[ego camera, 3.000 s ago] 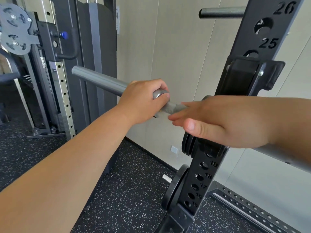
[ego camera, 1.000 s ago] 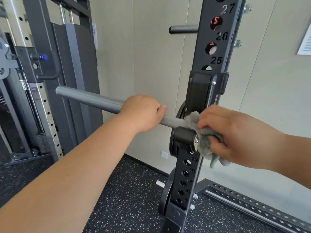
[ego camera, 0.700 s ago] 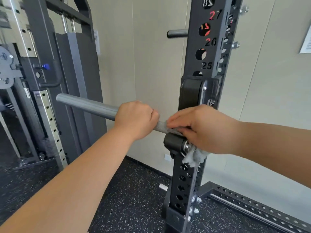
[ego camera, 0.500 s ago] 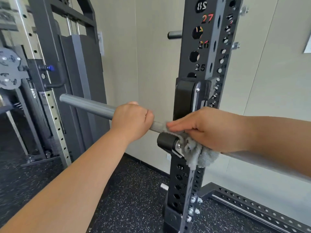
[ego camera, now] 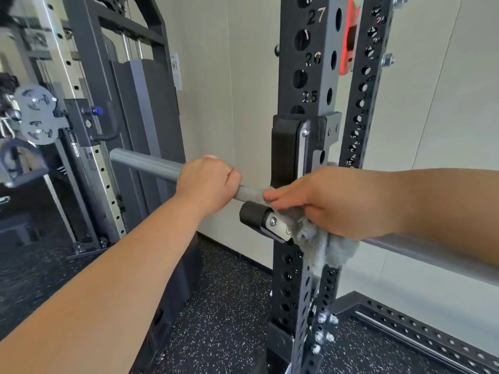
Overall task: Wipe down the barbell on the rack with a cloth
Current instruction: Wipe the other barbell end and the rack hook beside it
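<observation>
2 hands are on the barbell [ego camera: 145, 163], which lies across the J-hook [ego camera: 283, 152] of the black rack upright [ego camera: 307, 76]. The left hand [ego camera: 208, 182] is clenched round the bar just outside the hook, knuckles up. The right hand [ego camera: 332, 203] grasps a grey cloth [ego camera: 324, 245] wrapped over the shaft right at the hook, fingertips pointing towards the left hand, and loose folds of cloth hang below the bar against the upright.

Stencilled numbers run down the upright beside its holes: 27, 26 and 25 read clearly, and the next is hidden behind the hook. A thinner perforated post [ego camera: 361, 103] just to the right carries small numbers too, too tiny to read. A notice on the wall [ego camera: 229, 103] is blurred.

Between the 2 hands only a short bare strip of knurled shaft shows. The bar's left end hangs free, with open air in front of the cable machine [ego camera: 89, 117] and its blue knob [ego camera: 97, 111]. To the right the shaft runs on under the right forearm and out of view. Below lies speckled black floor [ego camera: 229, 306], with a perforated base rail [ego camera: 418, 327] along the wall.
</observation>
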{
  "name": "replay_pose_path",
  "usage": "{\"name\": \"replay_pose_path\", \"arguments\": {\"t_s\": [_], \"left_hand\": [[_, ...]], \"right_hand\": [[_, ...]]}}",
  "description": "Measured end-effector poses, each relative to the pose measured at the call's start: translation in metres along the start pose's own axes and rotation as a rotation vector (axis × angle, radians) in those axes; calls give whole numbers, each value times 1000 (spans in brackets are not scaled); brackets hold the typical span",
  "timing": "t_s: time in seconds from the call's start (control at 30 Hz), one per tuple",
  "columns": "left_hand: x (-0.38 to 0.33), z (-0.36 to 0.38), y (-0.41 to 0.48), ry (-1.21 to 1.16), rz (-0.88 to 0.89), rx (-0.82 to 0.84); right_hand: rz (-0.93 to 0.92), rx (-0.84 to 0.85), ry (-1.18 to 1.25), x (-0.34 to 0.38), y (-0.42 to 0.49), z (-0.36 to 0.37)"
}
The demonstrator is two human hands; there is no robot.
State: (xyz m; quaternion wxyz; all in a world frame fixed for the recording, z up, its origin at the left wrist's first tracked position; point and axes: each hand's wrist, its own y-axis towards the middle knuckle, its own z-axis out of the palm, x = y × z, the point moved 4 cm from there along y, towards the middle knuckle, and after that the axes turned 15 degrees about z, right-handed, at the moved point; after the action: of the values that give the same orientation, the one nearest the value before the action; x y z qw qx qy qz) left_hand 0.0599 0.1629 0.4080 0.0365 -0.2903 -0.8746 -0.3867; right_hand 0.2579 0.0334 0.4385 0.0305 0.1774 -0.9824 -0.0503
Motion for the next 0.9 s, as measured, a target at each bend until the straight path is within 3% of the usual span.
{"name": "replay_pose_path", "arguments": {"t_s": [0.17, 0.33, 0.5, 0.67, 0.9], "left_hand": [[1, 1, 2, 20, -3, -4], [1, 3, -1, -12, -26, -62], [0, 3, -7, -13, -42, -136], [1, 5, -8, -13, -9, -209], [-2, 3, -9, -18, -1, -198]], "right_hand": [[-21, -76, -65, 11, -4, 3], [-20, 27, -114, 20, 15, 7], [-3, -22, -129, 12, -4, 2], [-12, 32, -85, 10, -10, 3], [-32, -39, -102, 18, -6, 7]]}}
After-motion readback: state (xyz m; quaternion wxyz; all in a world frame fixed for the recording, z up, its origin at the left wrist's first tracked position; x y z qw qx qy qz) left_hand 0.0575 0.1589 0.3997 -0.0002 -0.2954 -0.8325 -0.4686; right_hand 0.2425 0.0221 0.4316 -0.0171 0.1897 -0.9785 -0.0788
